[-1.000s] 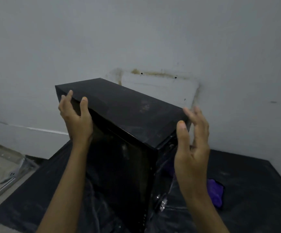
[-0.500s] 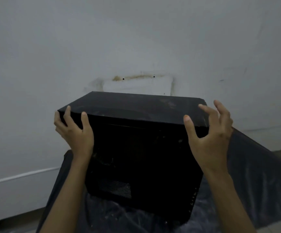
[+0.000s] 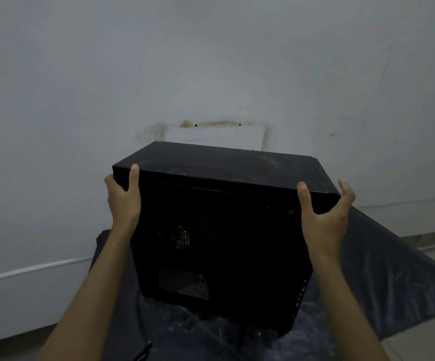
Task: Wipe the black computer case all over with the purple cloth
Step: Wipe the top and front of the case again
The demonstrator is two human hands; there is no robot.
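Note:
The black computer case (image 3: pixel 224 230) stands upright on a black plastic sheet, its broad side with mesh vents facing me and its dusty top panel in view. My left hand (image 3: pixel 124 201) grips the upper left corner, thumb on the near face and fingers behind the edge. My right hand (image 3: pixel 323 214) holds the upper right corner, thumb pressed at the top edge and fingers curled round the far side. The purple cloth is out of sight.
A black plastic sheet (image 3: pixel 382 277) covers the floor under the case and spreads to the right. A grey wall (image 3: pixel 211 61) with a stained patch rises close behind. Bare tiled floor (image 3: pixel 424 340) shows at the lower right.
The case has turned so that its wide vented side faces me. Both hands have closed onto its upper corners. The purple cloth, seen on the sheet earlier, has left the view.

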